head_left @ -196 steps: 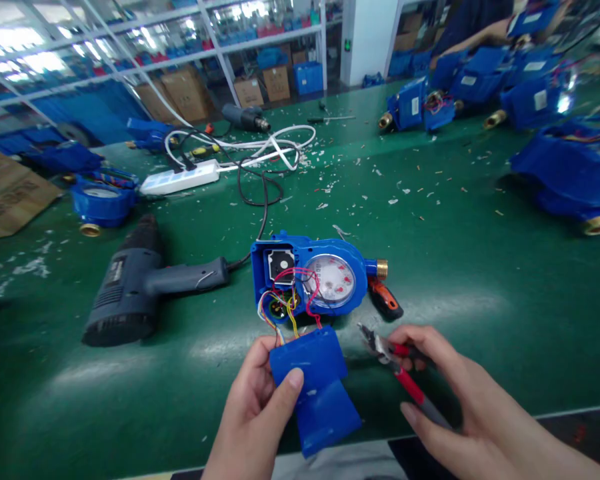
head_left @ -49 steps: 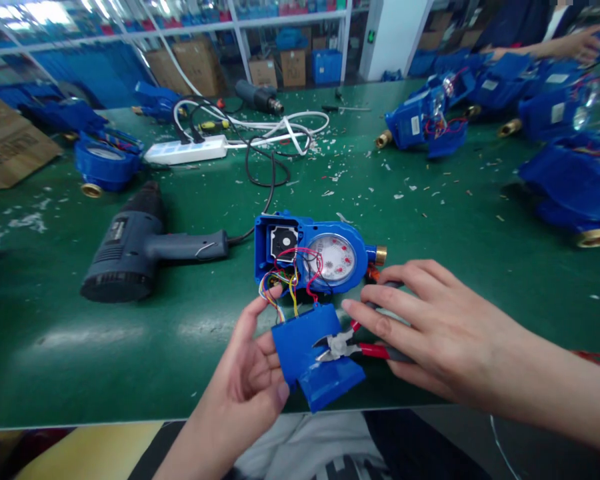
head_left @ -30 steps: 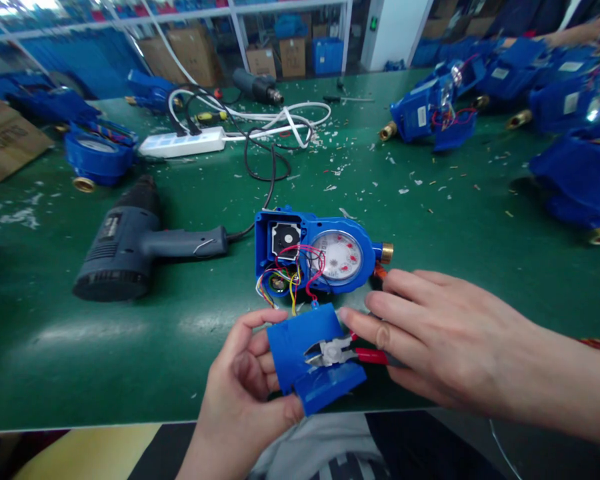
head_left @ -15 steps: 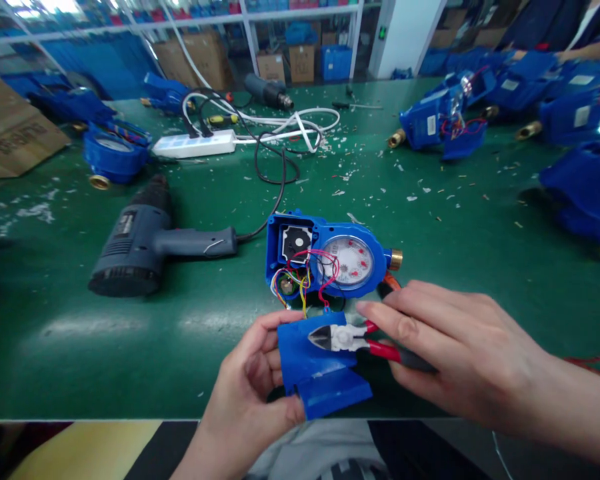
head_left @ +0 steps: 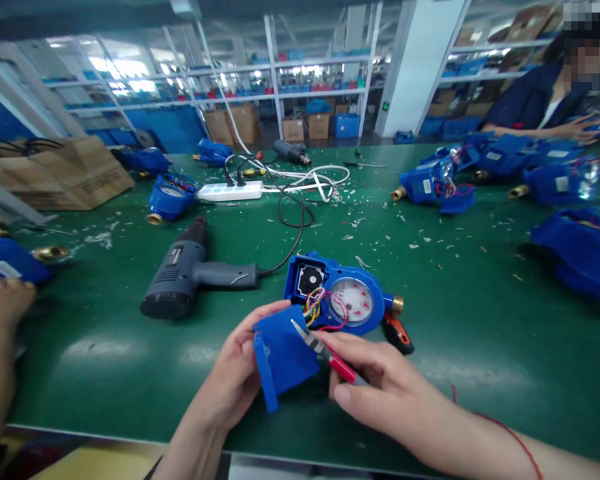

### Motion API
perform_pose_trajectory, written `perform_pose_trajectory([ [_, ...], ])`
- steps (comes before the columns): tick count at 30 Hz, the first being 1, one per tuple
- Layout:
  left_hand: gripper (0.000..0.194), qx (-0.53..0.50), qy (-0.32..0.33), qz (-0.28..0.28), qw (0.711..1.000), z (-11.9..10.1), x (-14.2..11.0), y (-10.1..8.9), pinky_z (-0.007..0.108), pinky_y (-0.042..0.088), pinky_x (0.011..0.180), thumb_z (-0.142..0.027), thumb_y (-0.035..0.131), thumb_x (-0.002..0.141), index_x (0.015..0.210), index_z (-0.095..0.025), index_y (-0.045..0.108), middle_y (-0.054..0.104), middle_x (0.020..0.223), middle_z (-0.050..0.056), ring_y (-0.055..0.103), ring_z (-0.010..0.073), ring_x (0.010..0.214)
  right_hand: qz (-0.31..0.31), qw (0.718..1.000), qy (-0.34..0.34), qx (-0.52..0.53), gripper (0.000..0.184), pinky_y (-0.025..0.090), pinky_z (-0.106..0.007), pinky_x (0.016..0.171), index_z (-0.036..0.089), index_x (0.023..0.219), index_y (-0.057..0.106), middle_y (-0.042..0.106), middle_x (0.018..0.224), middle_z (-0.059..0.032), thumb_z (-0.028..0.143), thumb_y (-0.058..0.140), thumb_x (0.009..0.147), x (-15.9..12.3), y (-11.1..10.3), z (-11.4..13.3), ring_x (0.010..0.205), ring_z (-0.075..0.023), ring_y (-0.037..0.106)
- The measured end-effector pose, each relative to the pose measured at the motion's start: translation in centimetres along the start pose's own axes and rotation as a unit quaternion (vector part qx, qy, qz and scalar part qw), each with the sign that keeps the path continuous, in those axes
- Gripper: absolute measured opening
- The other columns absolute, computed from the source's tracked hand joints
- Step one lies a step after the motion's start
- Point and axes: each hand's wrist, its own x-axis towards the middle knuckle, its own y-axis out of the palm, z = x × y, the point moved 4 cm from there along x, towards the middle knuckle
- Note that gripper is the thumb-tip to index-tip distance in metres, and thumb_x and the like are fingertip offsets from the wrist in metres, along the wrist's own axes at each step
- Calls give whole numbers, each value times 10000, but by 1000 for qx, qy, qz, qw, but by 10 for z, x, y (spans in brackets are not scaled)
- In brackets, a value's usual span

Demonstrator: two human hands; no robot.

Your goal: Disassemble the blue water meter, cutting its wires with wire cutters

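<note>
My left hand [head_left: 237, 363] grips a blue plastic cover [head_left: 287, 357] by its left side, with the cover tilted above the table. In my right hand [head_left: 380, 387] is a pair of diagonal cutters [head_left: 333, 357] with red and grey handles. Their jaws point up and left, over the cover's right edge; whether they touch it I cannot tell. Just behind lies an opened blue water meter [head_left: 375, 290] with a round dial and a brass end. Thin coloured wires [head_left: 315, 307] run from its housing toward the cover, their ends partly hidden.
A grey heat gun [head_left: 180, 273] lies left of the meter, its cord running toward a white power strip [head_left: 233, 192]. An orange-and-black tool handle [head_left: 399, 333] sits beside the meter. More blue meters [head_left: 430, 183] stand right. Co-workers' hands show at far left and far right.
The blue cover has turned and tilted up. My right hand has moved left, and the cutters now point up-left at the cover's edge. The view has lifted, showing more shelves.
</note>
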Motion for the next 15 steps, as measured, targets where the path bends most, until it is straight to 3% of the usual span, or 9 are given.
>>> perform_pose_trajectory([
  [3, 415, -73, 11, -76, 994, 8, -6, 6, 278, 570, 778, -487, 668, 858, 1220, -293, 606, 761, 1003, 34, 713, 165, 845, 9, 998, 7, 60, 440, 440, -410, 991, 228, 1270, 664, 640, 808, -23, 323, 608, 844, 0, 10, -12, 846, -187, 586],
  [6, 494, -116, 11, -106, 987, 12, -15, 16, 275, 564, 765, -501, 614, 893, 1352, -368, 488, 750, 1007, 16, 719, 165, 854, -10, 987, 35, 154, 444, 487, -330, 783, 225, 1243, 673, 627, 806, -31, 419, 630, 846, -3, 15, -23, 746, -162, 555],
  [8, 682, -147, 8, -93, 985, 11, -22, 23, 316, 562, 817, -613, 630, 829, 1423, -365, 407, 732, 1136, 59, 712, 225, 988, -32, 973, 66, 221, 473, 465, -281, 670, 218, 1238, 666, 651, 903, -67, 481, 646, 846, -7, 14, -27, 758, -163, 581],
  [10, 946, -138, 18, -73, 987, 10, -26, 27, 346, 542, 885, -628, 773, 680, 1471, -389, 311, 705, 1223, 77, 682, 270, 1086, -37, 959, 91, 267, 501, 466, -272, 660, 212, 1263, 644, 660, 944, -89, 494, 649, 849, -10, 14, -27, 801, -176, 616],
  [13, 1323, -69, 43, -63, 995, 12, -29, 27, 341, 525, 908, -383, 971, 455, 1500, -442, 162, 695, 1244, 66, 684, 292, 1090, -13, 952, 115, 283, 539, 504, -300, 713, 195, 1313, 604, 670, 927, -106, 493, 627, 864, -11, 12, -24, 841, -198, 650],
  [15, 1348, -37, 44, -83, 995, 15, -27, 24, 330, 533, 884, -289, 976, 453, 1506, -423, 144, 685, 1263, 77, 699, 294, 1060, 16, 961, 108, 252, 556, 529, -337, 730, 189, 1344, 579, 684, 921, -122, 511, 574, 891, -10, 7, -23, 826, -215, 668],
])
